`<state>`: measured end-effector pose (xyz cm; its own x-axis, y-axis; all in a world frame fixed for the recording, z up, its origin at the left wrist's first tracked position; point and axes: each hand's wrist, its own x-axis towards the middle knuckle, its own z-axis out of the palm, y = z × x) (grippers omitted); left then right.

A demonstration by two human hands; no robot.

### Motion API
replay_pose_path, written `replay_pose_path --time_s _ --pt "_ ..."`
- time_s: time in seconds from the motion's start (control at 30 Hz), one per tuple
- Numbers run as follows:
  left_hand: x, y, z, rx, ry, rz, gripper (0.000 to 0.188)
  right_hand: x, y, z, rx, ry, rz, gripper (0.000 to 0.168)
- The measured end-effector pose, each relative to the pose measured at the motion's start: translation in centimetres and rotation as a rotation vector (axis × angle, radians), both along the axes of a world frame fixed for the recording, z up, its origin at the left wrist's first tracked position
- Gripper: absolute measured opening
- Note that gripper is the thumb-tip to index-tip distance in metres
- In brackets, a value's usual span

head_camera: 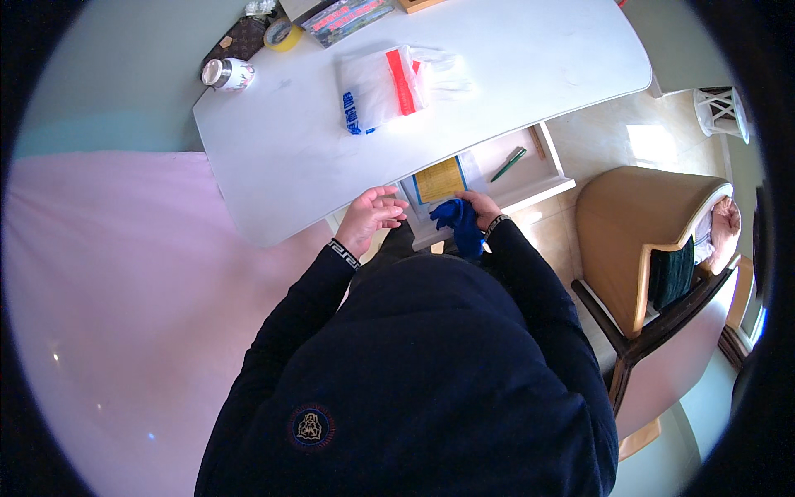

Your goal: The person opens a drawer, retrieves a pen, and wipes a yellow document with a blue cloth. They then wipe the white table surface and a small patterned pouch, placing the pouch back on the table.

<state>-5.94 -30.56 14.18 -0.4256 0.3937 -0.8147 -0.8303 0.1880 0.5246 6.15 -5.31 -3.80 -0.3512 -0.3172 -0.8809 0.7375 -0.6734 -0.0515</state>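
A blue cloth (459,225) hangs crumpled from my right hand (482,209), which grips it over the front edge of a pulled-out white drawer (534,194). At the drawer's left end, my left hand (370,218) is held with its fingers apart and nothing in it. Inside the drawer lie a yellow sheet or booklet with a blue border (440,180) and a green pen (508,164). A narrow brown strip, perhaps a ruler (536,143), rests along the drawer's right side. The cloth hides part of the drawer's front.
On the white table (292,155) lies a bundle of clear plastic bags (376,90). A jar (230,74), a roll of yellow tape (283,35) and a brown patterned pouch (239,42) stand at its far left corner. To the right is a tan armchair (627,230); pink fabric (112,261) spreads left.
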Motion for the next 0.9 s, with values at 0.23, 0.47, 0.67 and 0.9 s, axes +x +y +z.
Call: replay_pose_path --time_s 0.23,0.47,0.67,0.9 --pt "-0.5 -0.6 0.1 -0.021 -0.010 0.009 0.043 -1.7 -0.2 -2.0 0.213 -0.039 0.154 0.019" --pt "-0.6 -0.5 -0.2 -0.023 -0.002 0.013 0.043 -0.8 -0.9 -7.9 0.497 -0.073 0.320 0.022" --pt "-0.6 0.1 -0.7 -0.017 -0.021 -0.003 0.044 1.1 -1.0 -11.6 0.759 -0.032 0.438 0.034" --pt "-0.2 0.9 -0.4 -0.001 -0.012 -0.017 0.044 0.2 -0.7 -5.3 0.658 -0.004 0.347 0.047"
